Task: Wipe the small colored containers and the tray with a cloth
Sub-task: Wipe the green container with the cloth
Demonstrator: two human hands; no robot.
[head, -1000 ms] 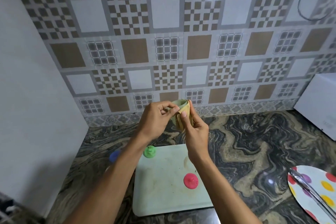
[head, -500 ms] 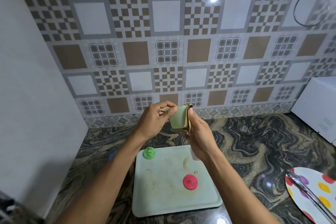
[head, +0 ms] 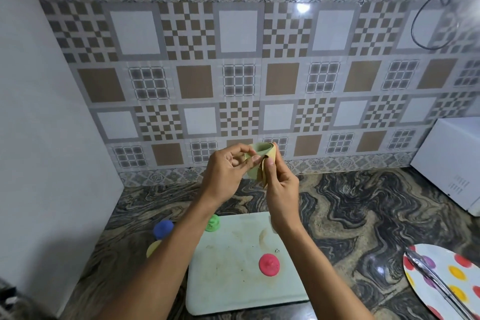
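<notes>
My left hand (head: 224,176) pinches a small pale green container (head: 255,161), held up in front of the tiled wall. My right hand (head: 281,189) presses a yellowish cloth (head: 270,154) around the container's right side. Below them lies a pale green tray (head: 233,280) with brown stains on the marbled counter. A pink container (head: 269,264) and a green one (head: 213,223) sit on the tray. A blue container (head: 163,228) and a yellow one (head: 153,248) stand on the counter left of the tray, partly hidden by my left forearm.
A white wall panel (head: 39,138) closes off the left side. A white appliance (head: 449,163) stands at the back right. A polka-dot plate (head: 446,283) with metal tongs (head: 436,280) lies at the front right. Dark marbled counter (head: 350,215) runs between tray and plate.
The container has turned between my hands and the cloth now wraps over its rim and right side. The camera view has shifted slightly; both hands stay raised over the tray.
</notes>
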